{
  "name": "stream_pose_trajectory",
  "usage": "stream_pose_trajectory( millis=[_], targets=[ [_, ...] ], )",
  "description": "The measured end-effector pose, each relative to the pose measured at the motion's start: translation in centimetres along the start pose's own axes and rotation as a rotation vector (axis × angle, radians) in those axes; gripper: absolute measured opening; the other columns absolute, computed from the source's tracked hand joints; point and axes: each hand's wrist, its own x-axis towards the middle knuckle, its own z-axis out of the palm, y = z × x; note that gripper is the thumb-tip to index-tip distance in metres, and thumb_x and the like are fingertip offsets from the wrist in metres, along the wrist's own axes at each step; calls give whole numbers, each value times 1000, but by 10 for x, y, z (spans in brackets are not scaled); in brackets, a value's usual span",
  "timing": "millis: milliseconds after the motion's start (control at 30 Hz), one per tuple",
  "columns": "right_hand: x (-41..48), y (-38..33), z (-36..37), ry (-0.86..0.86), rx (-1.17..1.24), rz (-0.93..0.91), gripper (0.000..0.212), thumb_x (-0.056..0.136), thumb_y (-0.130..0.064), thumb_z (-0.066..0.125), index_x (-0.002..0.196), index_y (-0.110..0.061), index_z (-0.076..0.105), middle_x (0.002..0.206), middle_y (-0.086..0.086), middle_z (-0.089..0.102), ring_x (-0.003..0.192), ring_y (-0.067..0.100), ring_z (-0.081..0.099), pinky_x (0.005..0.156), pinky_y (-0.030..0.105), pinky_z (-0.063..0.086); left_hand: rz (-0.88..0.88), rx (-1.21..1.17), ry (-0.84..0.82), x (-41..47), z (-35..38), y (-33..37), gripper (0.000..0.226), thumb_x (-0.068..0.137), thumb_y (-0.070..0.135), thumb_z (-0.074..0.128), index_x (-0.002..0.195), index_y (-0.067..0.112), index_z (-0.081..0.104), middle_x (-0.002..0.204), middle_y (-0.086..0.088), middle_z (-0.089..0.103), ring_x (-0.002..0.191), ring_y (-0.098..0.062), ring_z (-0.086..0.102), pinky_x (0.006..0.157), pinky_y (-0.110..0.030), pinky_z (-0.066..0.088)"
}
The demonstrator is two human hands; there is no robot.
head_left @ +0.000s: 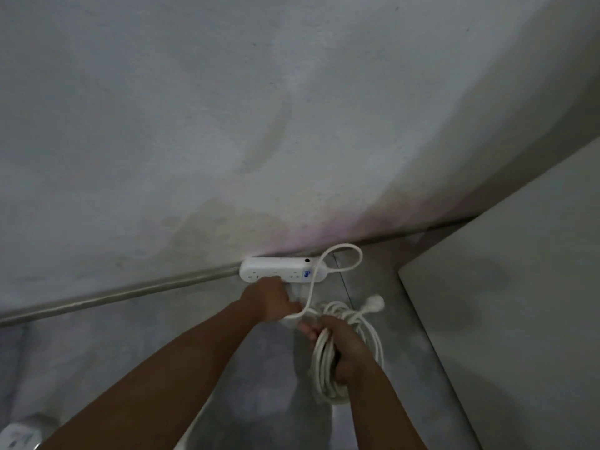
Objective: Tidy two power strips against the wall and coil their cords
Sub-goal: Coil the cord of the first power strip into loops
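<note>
Grips the coiled cord (319,368) tight in the right hand (344,349). Pinches a loose bit of the same cord in the curled left hand (272,300). White strip (282,270) just past the left hand, flat on the floor (130,319), right against the wall (227,125). Plug (375,302) just past the right hand.

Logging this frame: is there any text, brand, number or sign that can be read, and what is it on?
No text here can be read.
Blue mark on the power strip: too small and blurred to read.
Grey marks on the pale object at the bottom left: blurred, unreadable.
</note>
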Motion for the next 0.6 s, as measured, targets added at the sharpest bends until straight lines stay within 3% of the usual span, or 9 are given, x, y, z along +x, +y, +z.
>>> stream_pose_trajectory(
  millis=[100,167,233,300,333,400,433,500,600],
  targets=[
    [4,-17,-6,-8,350,-6,19,88,-7,57,72,-1,64,63,12,65,64,21,62,60,28,55,0,119,-144,-2,-7,5,54,69,73,61,55,21,55,66,6,58,74,-14,59,71,-26,46],
    [7,-29,-10,-52,471,-14,12,89,-12,58,80,-5,63,73,11,68,71,21,63,59,29,56,-4,212,-210,-4,-11,5,59,68,79,56,56,21,60,64,9,57,78,-14,59,73,-26,46],
    [8,-37,-11,-147,504,-6,14,87,-18,61,90,-5,64,82,12,67,74,22,61,64,32,56,28,326,-194,-6,-12,4,62,70,78,54,75,19,71,89,2,68,95,-19,61,81,-28,46],
    [10,-46,-10,-244,533,-1,34,88,-26,59,113,-4,61,106,15,65,89,27,59,85,39,49,84,486,-115,-7,-13,5,64,73,77,50,95,21,74,117,-4,64,114,-24,55,93,-33,43],
    [11,-50,-8,-274,556,0,40,90,-28,57,123,-5,57,120,16,60,102,29,58,97,42,44,108,557,-85,-7,-14,6,65,74,77,48,99,22,73,121,-6,61,118,-26,51,96,-36,39],
    [13,-60,-3,-295,573,-8,37,92,-27,55,122,-7,56,129,16,56,122,31,53,109,46,35,134,607,-47,-10,-17,8,63,75,75,47,100,23,73,118,-9,57,116,-29,46,96,-40,34],
    [15,-64,1,-289,561,-10,30,90,-23,56,115,-7,57,124,17,60,122,31,53,110,46,35,144,579,-17,-11,-18,8,58,75,72,50,96,22,72,115,-9,56,113,-29,46,95,-39,33],
    [17,-71,5,-288,543,-15,26,78,-17,62,99,-2,59,98,18,67,104,32,61,106,44,39,181,465,59,-14,-21,7,45,73,65,58,91,24,65,109,-6,55,108,-26,47,90,-38,33],
    [22,-77,3,-285,528,-60,20,65,-16,68,74,-1,56,70,12,61,79,27,60,98,44,46,178,198,137,-19,-21,1,48,76,57,60,112,26,49,113,-2,59,107,-25,54,88,-36,38]
  ],
)
